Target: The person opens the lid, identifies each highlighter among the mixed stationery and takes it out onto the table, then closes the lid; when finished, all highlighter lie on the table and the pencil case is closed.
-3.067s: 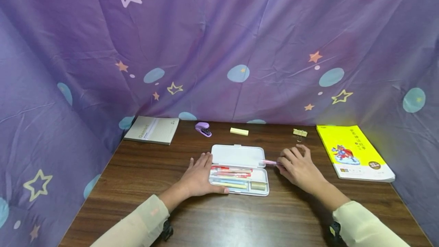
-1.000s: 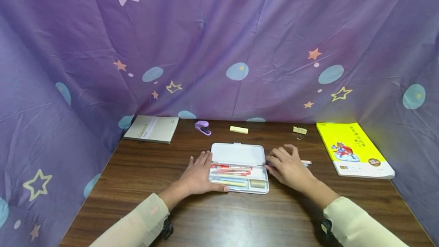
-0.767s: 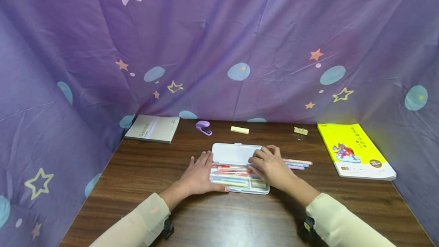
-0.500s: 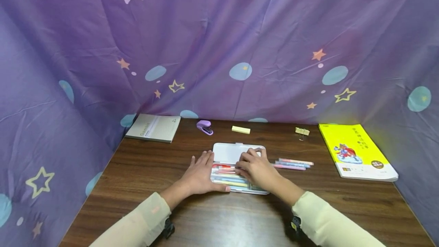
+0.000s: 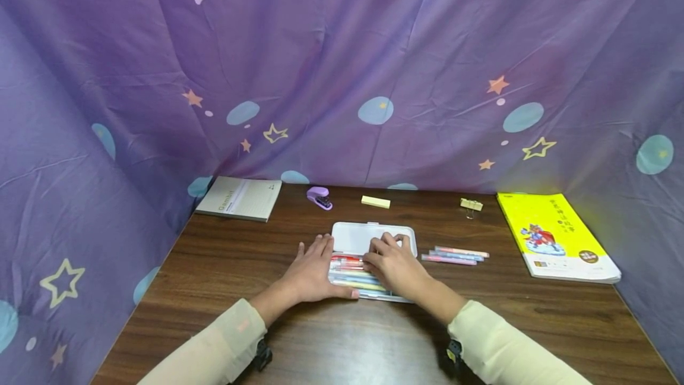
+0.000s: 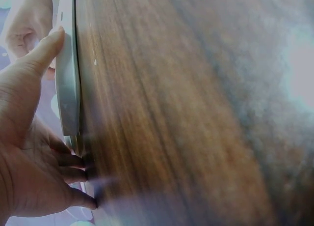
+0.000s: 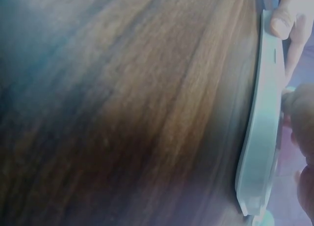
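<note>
An open white pencil case (image 5: 360, 236) lies on the table with its lid folded back. Red, blue and yellow pens (image 5: 359, 283) fill its lower half. My left hand (image 5: 310, 275) steadies the case at its left end, fingers straight and thumb (image 6: 56, 42) on the front edge. My right hand (image 5: 398, 266) reaches over the case from the right, fingers bent down among the pens. Its fingertips are largely hidden, so a grip on a pen cannot be made out. Right of the case lie loose pens (image 5: 454, 255) in pink, blue and orange.
Along the back of the table stand a grey notebook (image 5: 239, 198), a purple stapler (image 5: 319, 198), a yellow sticky-note pad (image 5: 376, 202) and a binder clip (image 5: 471, 205). A yellow book (image 5: 556, 233) lies at the right. Purple curtain (image 5: 320, 76) surrounds the table.
My right hand first held a pink pen right of the case, let it go beside the others, then moved left into the case. The left hand has stayed at the case's left end.
</note>
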`<action>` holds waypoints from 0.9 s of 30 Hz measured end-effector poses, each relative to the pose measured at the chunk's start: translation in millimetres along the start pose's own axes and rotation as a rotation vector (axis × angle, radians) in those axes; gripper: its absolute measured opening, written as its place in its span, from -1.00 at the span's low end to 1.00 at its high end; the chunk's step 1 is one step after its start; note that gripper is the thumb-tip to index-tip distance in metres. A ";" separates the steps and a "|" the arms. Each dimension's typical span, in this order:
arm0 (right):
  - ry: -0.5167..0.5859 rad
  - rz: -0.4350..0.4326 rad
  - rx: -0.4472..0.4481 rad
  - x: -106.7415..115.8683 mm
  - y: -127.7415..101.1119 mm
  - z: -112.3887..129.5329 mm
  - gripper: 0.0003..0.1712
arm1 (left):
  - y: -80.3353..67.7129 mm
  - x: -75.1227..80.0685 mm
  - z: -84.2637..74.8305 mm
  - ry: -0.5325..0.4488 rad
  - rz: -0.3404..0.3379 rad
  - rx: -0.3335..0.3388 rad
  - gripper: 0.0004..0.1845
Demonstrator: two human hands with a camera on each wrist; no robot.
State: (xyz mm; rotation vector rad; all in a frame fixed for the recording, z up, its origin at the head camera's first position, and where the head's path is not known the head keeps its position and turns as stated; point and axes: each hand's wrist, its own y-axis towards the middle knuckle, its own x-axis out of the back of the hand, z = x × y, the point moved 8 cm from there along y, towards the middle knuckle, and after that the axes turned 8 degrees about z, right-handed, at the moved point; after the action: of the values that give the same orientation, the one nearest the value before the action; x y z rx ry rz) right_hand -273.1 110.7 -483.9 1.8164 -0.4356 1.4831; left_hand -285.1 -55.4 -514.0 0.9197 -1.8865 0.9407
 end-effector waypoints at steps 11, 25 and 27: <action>-0.039 -0.011 0.012 4.0 0.7 4.0 -0.90 | -0.2 0.5 0.4 0.004 -0.002 0.002 0.58; -0.030 -0.054 0.005 19.9 -12.2 -17.0 -0.84 | -1.1 0.7 -0.4 -0.014 0.010 0.001 0.57; -0.020 -0.055 -0.004 22.2 -16.8 -22.7 -0.84 | -1.1 0.7 0.2 -0.015 0.010 0.001 0.57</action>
State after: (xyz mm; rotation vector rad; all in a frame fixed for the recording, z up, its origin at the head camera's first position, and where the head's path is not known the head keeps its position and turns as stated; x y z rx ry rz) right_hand -271.5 142.5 -467.1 1.8273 -0.3947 1.4264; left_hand -284.5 -56.3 -513.2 0.9214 -1.9050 0.9435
